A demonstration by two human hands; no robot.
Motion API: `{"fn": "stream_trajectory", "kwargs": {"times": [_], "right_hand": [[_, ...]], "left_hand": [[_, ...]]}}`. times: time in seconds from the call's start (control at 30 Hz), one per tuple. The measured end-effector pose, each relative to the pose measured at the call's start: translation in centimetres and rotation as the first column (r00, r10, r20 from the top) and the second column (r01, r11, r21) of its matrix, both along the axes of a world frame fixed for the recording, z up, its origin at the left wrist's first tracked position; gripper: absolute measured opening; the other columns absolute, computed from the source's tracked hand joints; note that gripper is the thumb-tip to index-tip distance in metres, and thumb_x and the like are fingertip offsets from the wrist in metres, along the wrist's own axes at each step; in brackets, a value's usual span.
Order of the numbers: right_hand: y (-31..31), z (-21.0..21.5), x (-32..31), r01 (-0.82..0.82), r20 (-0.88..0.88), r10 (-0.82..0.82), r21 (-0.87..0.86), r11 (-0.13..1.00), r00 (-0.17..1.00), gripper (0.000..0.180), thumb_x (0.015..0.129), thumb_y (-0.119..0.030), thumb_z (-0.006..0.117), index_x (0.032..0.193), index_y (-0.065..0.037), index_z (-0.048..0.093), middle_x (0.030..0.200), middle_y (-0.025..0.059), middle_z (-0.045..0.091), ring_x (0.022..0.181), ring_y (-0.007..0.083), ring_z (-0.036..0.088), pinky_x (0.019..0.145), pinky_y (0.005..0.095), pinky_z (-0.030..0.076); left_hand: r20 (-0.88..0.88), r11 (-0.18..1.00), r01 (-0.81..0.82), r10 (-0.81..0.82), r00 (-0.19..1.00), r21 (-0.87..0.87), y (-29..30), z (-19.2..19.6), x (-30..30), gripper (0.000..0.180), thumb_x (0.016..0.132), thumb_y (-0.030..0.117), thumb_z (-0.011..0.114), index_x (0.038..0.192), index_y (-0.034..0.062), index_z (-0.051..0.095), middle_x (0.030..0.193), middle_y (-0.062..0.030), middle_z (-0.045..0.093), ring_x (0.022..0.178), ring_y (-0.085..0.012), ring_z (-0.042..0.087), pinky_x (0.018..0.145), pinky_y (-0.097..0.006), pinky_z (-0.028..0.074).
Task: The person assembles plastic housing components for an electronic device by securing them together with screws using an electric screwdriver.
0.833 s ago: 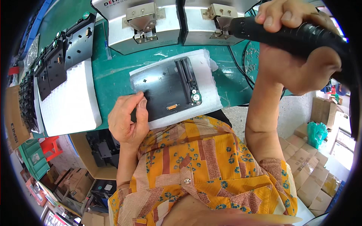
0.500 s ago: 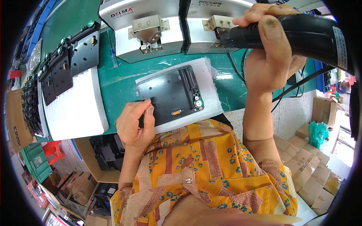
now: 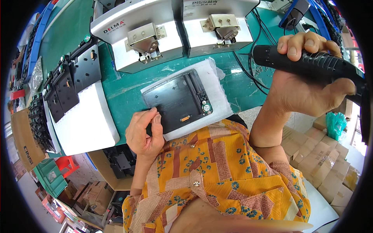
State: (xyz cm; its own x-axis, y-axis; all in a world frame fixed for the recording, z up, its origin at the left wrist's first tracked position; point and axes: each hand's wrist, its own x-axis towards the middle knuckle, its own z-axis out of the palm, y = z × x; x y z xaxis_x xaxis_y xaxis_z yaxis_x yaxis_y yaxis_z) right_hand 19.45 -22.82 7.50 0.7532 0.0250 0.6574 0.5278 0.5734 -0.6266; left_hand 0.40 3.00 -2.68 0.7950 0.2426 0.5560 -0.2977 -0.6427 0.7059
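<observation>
A black plastic panel (image 3: 167, 101) lies flat on a white foam sheet (image 3: 220, 95) in front of me. Along its right side run a raised black strip and a small round green circuit board (image 3: 206, 107); an orange connector sits near its front edge. The fingers of my left hand (image 3: 143, 131) pinch the panel's near left edge. Off to the right and raised above the bench, my right hand (image 3: 301, 87) grips a black electric screwdriver (image 3: 322, 64), its nose pointing left. The bit's tip cannot be made out.
Two silver screw feeders (image 3: 165, 50) with metal chutes stand behind the panel. On the left, more black panels (image 3: 70, 91) lean over a white foam stack (image 3: 87, 120). Cables (image 3: 248, 73) run along the green bench at right. Cardboard boxes (image 3: 314, 155) cover the floor at right.
My right hand has drawn the screwdriver away from the right-hand screw feeder, toward the right and slightly nearer. My left hand keeps its hold on the panel; the view has shifted slightly.
</observation>
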Motion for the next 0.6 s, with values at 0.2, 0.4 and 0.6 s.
{"fn": "stream_trajectory", "kwargs": {"times": [0.2, 0.4, 0.6], "right_hand": [[-1.4, 0.0, 3.1, -0.263, 0.241, 0.305, -0.192, 0.945, 0.921, 0.083, 0.085, -0.082, 0.058, 0.130, -0.012, 0.063, 0.110, 0.0125, 0.060, 0.086, 0.0255, 0.058, 0.078, 0.0455, 0.046], [1.1, -0.7, 3.7, -0.271, 0.383, 0.339, -0.220, 0.937, 0.859, 0.085, 0.090, -0.078, 0.056, 0.137, -0.007, 0.056, 0.112, 0.0154, 0.060, 0.091, 0.0290, 0.060, 0.081, 0.0481, 0.050], [6.0, 0.2, 1.5, -0.281, 0.406, 0.341, -0.201, 0.938, 0.848, 0.082, 0.094, -0.074, 0.053, 0.135, -0.004, 0.050, 0.106, 0.0170, 0.060, 0.085, 0.0281, 0.060, 0.076, 0.0456, 0.051]], "left_hand": [[-0.032, 0.993, -0.119, 0.119, 0.992, 0.003, -0.5, 0.1, -0.5, 0.021, 0.086, -0.013, 0.069, 0.105, -0.0065, 0.069, 0.087, -0.0162, 0.071, 0.074, -0.0227, 0.068, 0.068, -0.029, 0.055], [-0.055, 0.925, -0.254, 0.249, 0.967, -0.282, -0.6, -1.1, -1.2, 0.018, 0.090, -0.011, 0.067, 0.108, -0.0086, 0.068, 0.093, -0.0132, 0.068, 0.080, -0.0167, 0.063, 0.077, -0.028, 0.052], [-0.135, 0.903, -0.297, 0.268, 0.954, -0.311, -0.5, -0.9, -1.2, 0.019, 0.091, -0.004, 0.072, 0.110, -0.0020, 0.071, 0.091, -0.0052, 0.067, 0.075, -0.0079, 0.059, 0.064, -0.019, 0.044]]}}
